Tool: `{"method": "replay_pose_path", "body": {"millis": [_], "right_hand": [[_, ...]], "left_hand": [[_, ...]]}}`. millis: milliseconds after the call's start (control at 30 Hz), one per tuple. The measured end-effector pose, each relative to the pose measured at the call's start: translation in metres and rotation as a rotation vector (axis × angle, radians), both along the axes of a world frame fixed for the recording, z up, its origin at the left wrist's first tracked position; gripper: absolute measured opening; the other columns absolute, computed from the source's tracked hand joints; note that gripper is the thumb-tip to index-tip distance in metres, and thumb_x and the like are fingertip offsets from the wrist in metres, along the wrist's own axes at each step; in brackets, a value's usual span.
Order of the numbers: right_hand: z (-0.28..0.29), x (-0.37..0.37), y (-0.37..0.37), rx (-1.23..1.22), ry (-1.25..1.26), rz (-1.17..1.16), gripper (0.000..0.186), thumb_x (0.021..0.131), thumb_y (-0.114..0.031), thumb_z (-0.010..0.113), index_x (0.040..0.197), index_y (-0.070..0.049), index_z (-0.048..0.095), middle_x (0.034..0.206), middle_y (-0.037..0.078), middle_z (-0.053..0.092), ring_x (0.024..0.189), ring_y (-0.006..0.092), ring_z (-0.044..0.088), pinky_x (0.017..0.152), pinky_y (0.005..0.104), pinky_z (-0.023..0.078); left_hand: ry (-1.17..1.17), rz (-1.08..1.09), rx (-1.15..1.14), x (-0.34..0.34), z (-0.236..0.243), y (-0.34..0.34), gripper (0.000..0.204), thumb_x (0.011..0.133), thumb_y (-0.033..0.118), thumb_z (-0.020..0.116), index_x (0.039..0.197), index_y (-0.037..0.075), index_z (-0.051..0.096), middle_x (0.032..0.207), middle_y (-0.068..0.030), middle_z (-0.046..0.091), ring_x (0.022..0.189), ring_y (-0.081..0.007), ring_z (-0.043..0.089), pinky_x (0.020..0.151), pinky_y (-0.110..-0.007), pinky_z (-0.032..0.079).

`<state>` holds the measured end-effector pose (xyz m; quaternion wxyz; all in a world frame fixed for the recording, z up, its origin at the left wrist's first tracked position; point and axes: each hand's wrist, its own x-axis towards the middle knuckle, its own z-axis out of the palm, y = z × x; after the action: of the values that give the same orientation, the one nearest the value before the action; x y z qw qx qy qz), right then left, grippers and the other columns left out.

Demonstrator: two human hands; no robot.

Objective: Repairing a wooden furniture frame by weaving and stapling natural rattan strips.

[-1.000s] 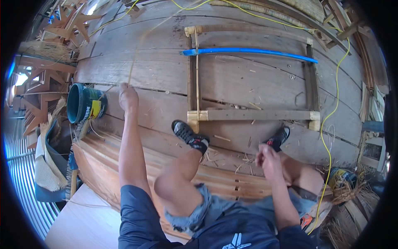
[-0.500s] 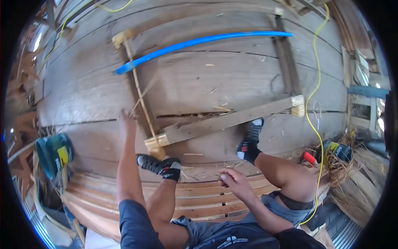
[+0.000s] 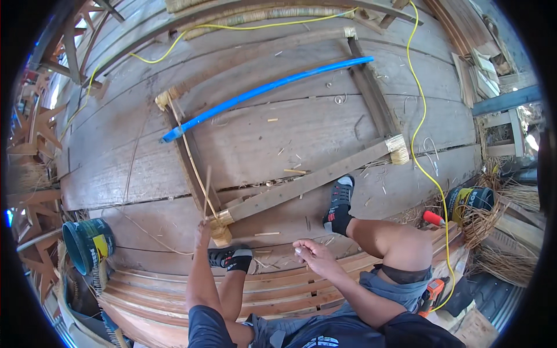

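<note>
My left hand [image 3: 202, 233] grips a thin tan cane strip [image 3: 206, 188] beside the near-left corner of a wooden rectangular frame [image 3: 307, 174] lying on the floor. That corner [image 3: 221, 229] is wrapped in pale binding, as are the others. A long blue pipe [image 3: 255, 93] lies across the frame, and a thin pale stick [image 3: 190, 153] runs along its left side. My right hand [image 3: 311, 255] is in front of me, near my knee, fingers curled; whatever they may hold is too small to make out.
A green bucket [image 3: 87, 245] stands at left, another dark bucket [image 3: 470, 203] at right beside cane scraps [image 3: 481, 229]. A yellow cord [image 3: 422, 116] snakes along the right. A slatted wooden bench [image 3: 145, 284] is under me; an orange power tool [image 3: 430, 296] lies at right. Wooden star shapes [image 3: 38, 124] line the left.
My left hand has come down from the open floor at the left to the frame's near-left corner, with the strip. My view has shifted, bringing the right-hand bucket and red object into clearer sight.
</note>
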<state>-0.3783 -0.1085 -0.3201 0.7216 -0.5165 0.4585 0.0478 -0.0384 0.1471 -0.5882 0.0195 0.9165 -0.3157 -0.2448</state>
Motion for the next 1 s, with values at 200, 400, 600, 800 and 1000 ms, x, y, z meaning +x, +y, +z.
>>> {"method": "replay_pose_path", "body": {"millis": [200,400,600,800,1000], "right_hand": [[-0.001,0.007,-0.009,-0.017,0.053,-0.017,0.023,0.090,-0.019,0.050,0.106,-0.003,0.054,0.082,0.006,0.061,0.063,0.0114,0.057,0.060,0.0271,0.047],[-0.018,0.006,-0.011,-0.196,0.122,0.084,0.022,0.088,-0.026,0.053,0.102,-0.009,0.057,0.073,0.006,0.059,0.060,0.0142,0.058,0.057,0.0285,0.046],[-0.020,0.000,0.000,-0.467,0.077,0.244,0.024,0.089,-0.026,0.049,0.099,-0.006,0.057,0.083,0.015,0.061,0.076,0.0290,0.059,0.067,0.0375,0.045],[-0.032,-0.036,-0.012,-0.497,0.144,0.244,0.026,0.085,-0.023,0.054,0.105,-0.007,0.060,0.094,0.009,0.064,0.083,0.0182,0.061,0.076,0.0304,0.047],[-0.088,-0.066,-0.020,-0.126,0.005,0.098,0.015,0.088,-0.018,0.050,0.095,-0.007,0.056,0.067,0.002,0.053,0.047,0.0098,0.048,0.036,0.0231,0.035]], "left_hand": [[-0.167,-0.369,0.082,-0.039,0.025,-0.002,0.020,0.084,0.012,0.045,0.100,0.005,0.054,0.088,-0.0172,0.059,0.077,-0.0323,0.061,0.063,-0.040,0.052],[0.099,-0.144,0.031,-0.081,0.068,-0.033,0.022,0.086,0.022,0.042,0.093,0.007,0.057,0.085,-0.0210,0.060,0.072,-0.0378,0.062,0.059,-0.045,0.051],[0.389,-0.325,0.167,-0.172,0.097,-0.067,0.030,0.084,0.033,0.046,0.096,0.010,0.062,0.090,-0.0203,0.063,0.086,-0.0366,0.061,0.075,-0.046,0.049],[0.045,-0.013,-0.294,-0.072,0.199,-0.088,0.042,0.083,0.034,0.053,0.118,0.010,0.050,0.101,-0.0194,0.060,0.088,-0.0368,0.058,0.072,-0.046,0.048],[-0.732,0.251,-0.634,0.018,0.435,0.011,0.031,0.089,0.017,0.043,0.118,0.006,0.047,0.112,-0.0182,0.054,0.089,-0.0347,0.055,0.078,-0.040,0.045]]}}
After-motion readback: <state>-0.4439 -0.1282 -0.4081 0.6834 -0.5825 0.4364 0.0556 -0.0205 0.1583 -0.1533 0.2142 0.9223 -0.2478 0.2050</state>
